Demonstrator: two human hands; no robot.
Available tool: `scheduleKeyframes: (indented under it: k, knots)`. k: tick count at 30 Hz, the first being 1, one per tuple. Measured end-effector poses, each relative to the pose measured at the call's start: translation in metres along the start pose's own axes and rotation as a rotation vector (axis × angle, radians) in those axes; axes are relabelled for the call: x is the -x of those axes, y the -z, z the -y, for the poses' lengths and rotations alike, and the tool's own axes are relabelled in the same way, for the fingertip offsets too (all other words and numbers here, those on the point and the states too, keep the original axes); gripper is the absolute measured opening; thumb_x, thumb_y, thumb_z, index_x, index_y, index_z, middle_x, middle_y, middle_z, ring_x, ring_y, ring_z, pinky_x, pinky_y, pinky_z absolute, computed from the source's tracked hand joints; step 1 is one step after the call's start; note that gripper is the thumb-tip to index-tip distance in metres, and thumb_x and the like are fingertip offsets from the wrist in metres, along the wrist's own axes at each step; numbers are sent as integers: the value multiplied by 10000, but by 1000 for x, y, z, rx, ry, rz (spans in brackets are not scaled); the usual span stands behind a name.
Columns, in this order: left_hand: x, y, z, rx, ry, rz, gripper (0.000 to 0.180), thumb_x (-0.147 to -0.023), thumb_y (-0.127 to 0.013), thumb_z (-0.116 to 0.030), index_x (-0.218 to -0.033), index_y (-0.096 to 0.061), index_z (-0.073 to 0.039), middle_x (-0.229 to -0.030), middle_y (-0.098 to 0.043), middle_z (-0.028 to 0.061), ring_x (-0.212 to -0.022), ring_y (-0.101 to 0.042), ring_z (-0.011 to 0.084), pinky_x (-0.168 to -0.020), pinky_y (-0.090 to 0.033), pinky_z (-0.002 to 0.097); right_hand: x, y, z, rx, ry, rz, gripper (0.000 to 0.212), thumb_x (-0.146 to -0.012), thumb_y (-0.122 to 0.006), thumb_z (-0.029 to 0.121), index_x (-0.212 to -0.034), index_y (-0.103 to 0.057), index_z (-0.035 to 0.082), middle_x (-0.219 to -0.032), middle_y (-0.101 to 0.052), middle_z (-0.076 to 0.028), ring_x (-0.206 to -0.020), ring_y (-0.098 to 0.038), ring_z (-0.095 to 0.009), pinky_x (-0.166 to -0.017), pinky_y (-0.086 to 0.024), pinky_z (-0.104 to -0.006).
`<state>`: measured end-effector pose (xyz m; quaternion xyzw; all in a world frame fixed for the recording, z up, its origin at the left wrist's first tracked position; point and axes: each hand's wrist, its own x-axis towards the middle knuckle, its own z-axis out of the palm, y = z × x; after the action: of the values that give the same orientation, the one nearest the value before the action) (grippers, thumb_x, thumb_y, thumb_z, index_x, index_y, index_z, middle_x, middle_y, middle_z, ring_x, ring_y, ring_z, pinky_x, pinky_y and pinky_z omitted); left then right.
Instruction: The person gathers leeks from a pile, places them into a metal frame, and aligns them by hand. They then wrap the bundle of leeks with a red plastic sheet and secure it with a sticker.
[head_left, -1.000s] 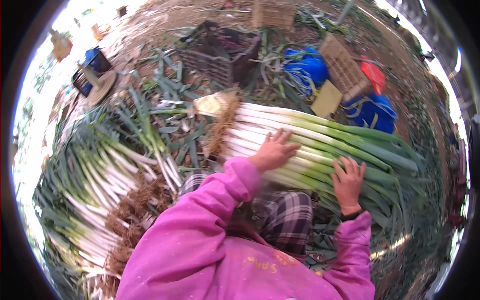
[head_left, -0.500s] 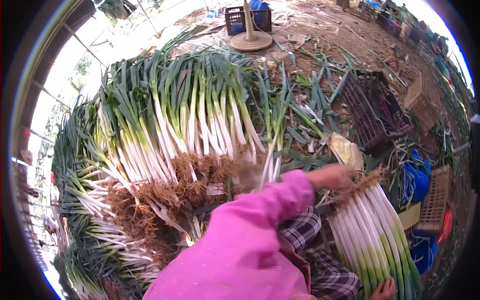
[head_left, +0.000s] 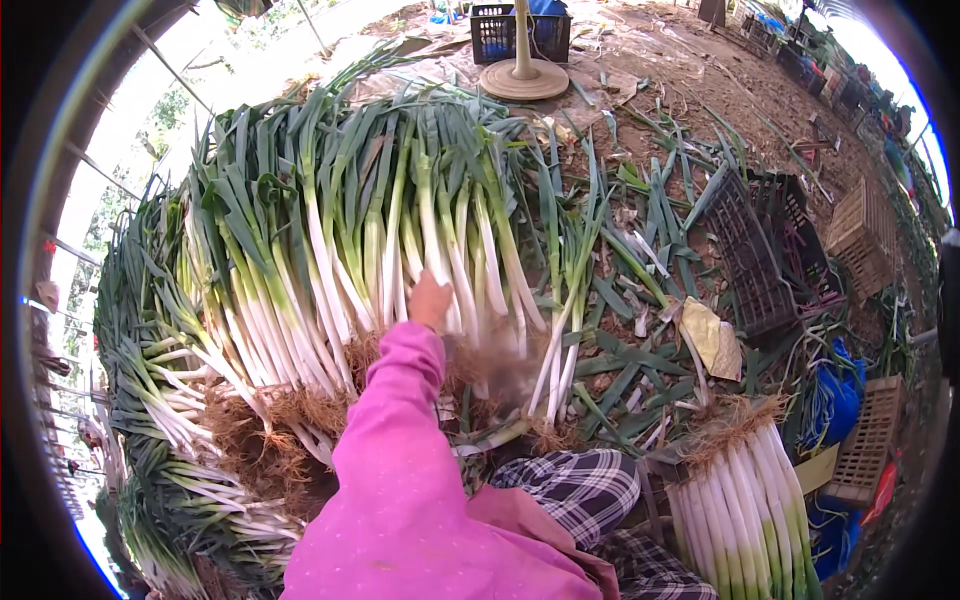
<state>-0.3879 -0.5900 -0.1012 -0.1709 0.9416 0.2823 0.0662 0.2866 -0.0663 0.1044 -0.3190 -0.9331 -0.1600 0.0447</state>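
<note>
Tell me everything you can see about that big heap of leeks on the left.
The heap of leeks lies spread from the left to the middle of the view. Long stalks lie close together: flat dark green leaves at the outer ends, then pale green, then smooth white shanks, ending in tangled brown roots. At far left, stalks fan sideways. The left hand is among the shanks; its grip is unclear.

Wide fisheye view, head-worn, downward and forward

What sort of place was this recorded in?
Probably a farm yard or open-sided produce shed, though I cannot tell which: heaped leeks, bare earth ground and a dark slatted crate suggest it.
</note>
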Motion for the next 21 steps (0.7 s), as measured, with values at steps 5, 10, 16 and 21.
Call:
scheduleKeyframes:
  k: [5, 10, 16, 21]
  knots:
    - [126, -57, -37, 329, 9, 242, 500, -872, -573, -264, -1253, -430, 25, -946, -648, 219, -840, -652, 350, -822, -518, 448, -4, 11, 11, 35, 12, -27, 308, -870, -657, 211, -1053, -689, -34, -1057, -656, -254, -974, -611, -420, -887, -470, -483]
    - [141, -113, -5, 29, -210, 394, 347, -908, -533, -293, -1096, -528, -2, -920, -634, 165, -854, -631, 310, -789, -506, 435, -14, 19, 30, 19, -37, 70, 309, -875, -641, 184, -1075, -674, -49, -1103, -642, -255, -1015, -601, -422, -926, -460, -478]
    - [20, -39, -1, -657, -374, -708, 496, -916, -500, -132, -1368, -395, 42, -1280, -499, 213, -1175, -497, 335, -1022, -404, 407, 1, 20, 16, -75, -217, 153, 326, -873, -638, 169, -1077, -657, -85, -1147, -635, -244, -1064, -595, -410, -972, -449, -465]
    - [-38, 42, 20, -556, 74, -156, 581, -827, -698, -201, -1286, -442, 45, -1290, -528, 183, -1094, -587, 299, -896, -511, 360, 1, 9, 6, -18, -66, 112, 318, -864, -648, 152, -1075, -656, -85, -1123, -638, -260, -1049, -601, -417, -958, -461, -454]
